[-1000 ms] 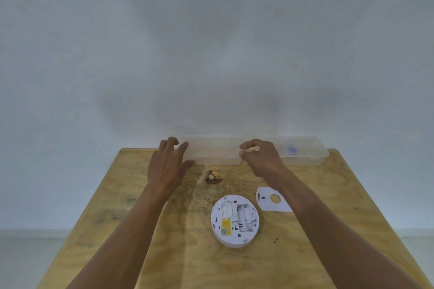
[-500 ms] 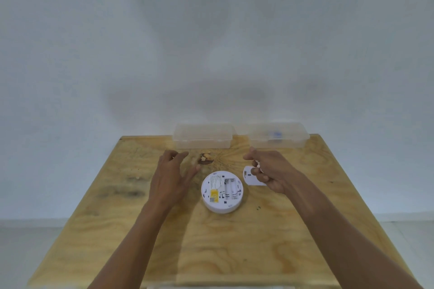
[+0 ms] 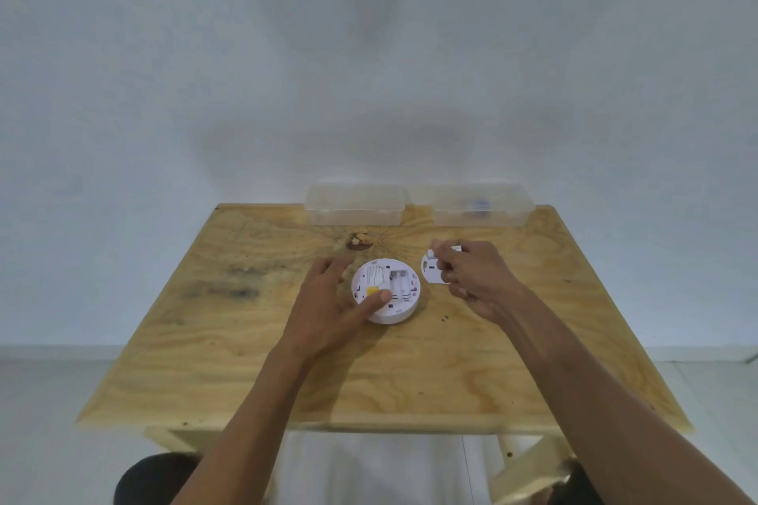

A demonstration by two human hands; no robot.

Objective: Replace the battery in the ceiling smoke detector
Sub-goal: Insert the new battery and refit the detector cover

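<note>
1. Smoke detector (image 3: 386, 291) sits face-down between the hands; left hand (image 3: 328, 307) spread open, thumb on its rim.
2. Right hand (image 3: 471, 275) pinches a small white battery (image 3: 455, 248), I think.
3. Hold the body steady and match polarity when seating it.
4. Cover plate (image 3: 431, 273) under the right hand, clear boxes (image 3: 356, 204) beyond, plywood tabletop (image 3: 246, 361), plain white wall.

Left hand (image 3: 328, 307) palm down, fingers spread and extended forward, thumb (image 3: 379, 298) angled out to right of fingers. Right hand (image 3: 471, 277) curled, fingertips (image 3: 439, 249) pinched together round small white item; knuckles up. Both forearms bare, extended forward, well apart.
</note>
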